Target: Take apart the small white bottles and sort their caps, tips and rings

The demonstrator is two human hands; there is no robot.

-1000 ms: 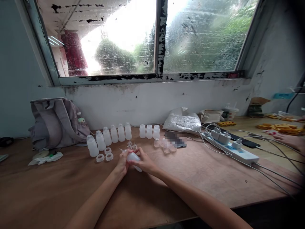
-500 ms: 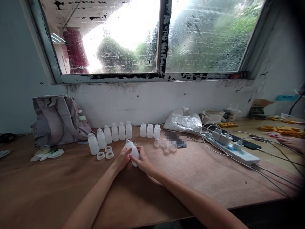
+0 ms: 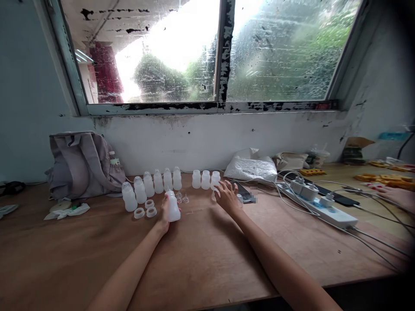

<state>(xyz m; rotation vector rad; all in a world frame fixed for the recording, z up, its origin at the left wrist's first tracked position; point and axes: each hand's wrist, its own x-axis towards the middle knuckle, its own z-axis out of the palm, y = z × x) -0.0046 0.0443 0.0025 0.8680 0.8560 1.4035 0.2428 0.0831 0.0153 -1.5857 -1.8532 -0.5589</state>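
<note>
A frosted white bottle with a clear nipple on top [image 3: 173,208] is gripped upright in my left hand [image 3: 165,212], just above the wooden table. My right hand [image 3: 227,197] is spread over the clear round caps [image 3: 240,200], partly covering them, with nothing visibly held. Behind stand several bottles with tops [image 3: 139,190] in a row, and three bottles without tops [image 3: 205,179] closer to my right hand. White rings [image 3: 151,211] lie left of the held bottle, and small clear nipples [image 3: 185,198] lie behind it.
A grey backpack [image 3: 79,164] leans on the wall at left, near crumpled tissue [image 3: 69,211]. At right are a silver bag [image 3: 251,167], a phone [image 3: 244,192] and a power strip [image 3: 333,213] with cables. Another person's hand [image 3: 394,195] shows at the far right.
My right hand has let go of the bottle and moved right to the clear caps, its fingers opening. My left hand keeps the bottle, shifted slightly left and more upright.
</note>
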